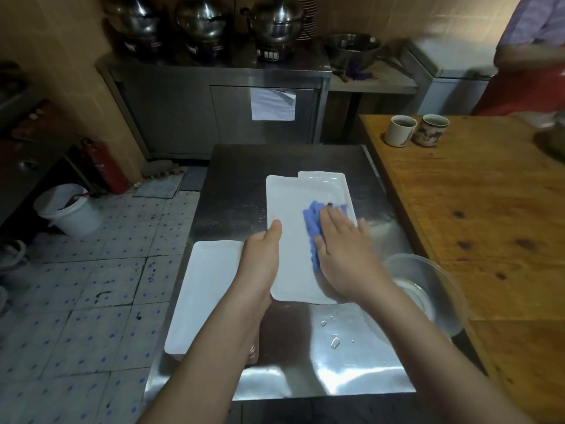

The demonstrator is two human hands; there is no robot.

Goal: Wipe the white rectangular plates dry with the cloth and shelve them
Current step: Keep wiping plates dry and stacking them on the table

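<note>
Drying stage on the brushed stainless-steel table [238,166]. The right hand [342,249] lies flat with its fingers straight, pressing the crumpled blue cloth [312,221] onto the upper glossy white rectangular plate [287,240]; the left hand [263,261] holds that plate's left rim, thumb on top, the other fingers hidden below the edge. The upper plate rests askew on a lower white rectangular plate [324,179], which shows only at the far right corner; a third white rectangular plate [208,289] lies just left of the left forearm, close to the table's left edge. No shelf can be made out. Probable hazards: a film of water between the stacked plates may let the upper one skate under a hard stroke if the left thumb slackens; a sideways shift of the left forearm could push the third plate towards the floor; the right elbow works near the clear round bowl [443,289]; water droplets [335,342] on the steel could re-wet a dried underside.
</note>
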